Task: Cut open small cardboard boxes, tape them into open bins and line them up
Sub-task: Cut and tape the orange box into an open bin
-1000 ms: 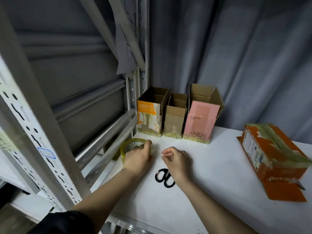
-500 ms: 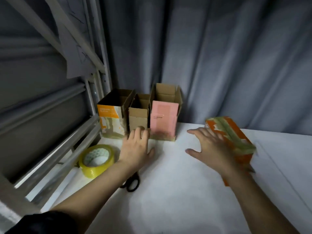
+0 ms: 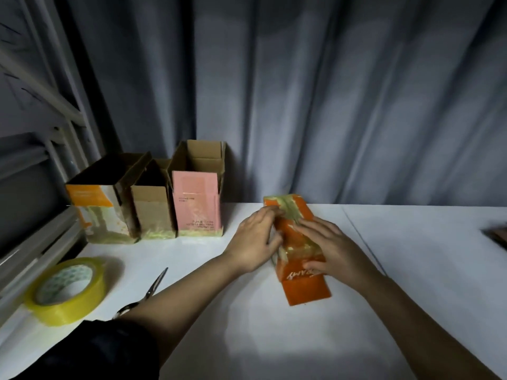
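An orange cardboard box (image 3: 299,286), wrapped in yellowish tape, lies flat on the white table (image 3: 274,338) in the middle. My left hand (image 3: 253,241) grips its left side, fingers curled over the taped top. My right hand (image 3: 329,246) lies on its right side with the thumb hooked over the near end. Three open bins stand in a row at the back left: an orange-and-white one (image 3: 94,215), a plain brown one (image 3: 152,212) and a pink one (image 3: 197,204).
A roll of yellow tape (image 3: 65,290) lies at the table's left edge. Scissors (image 3: 148,290) lie beside it, partly under my left forearm. A metal rack (image 3: 35,160) stands at the left, a grey curtain behind. A dark object (image 3: 498,234) shows at the right edge.
My view swung right. My left hand left the tape roll and crossed to the orange box; my right hand reached it too. Both now hold the box.
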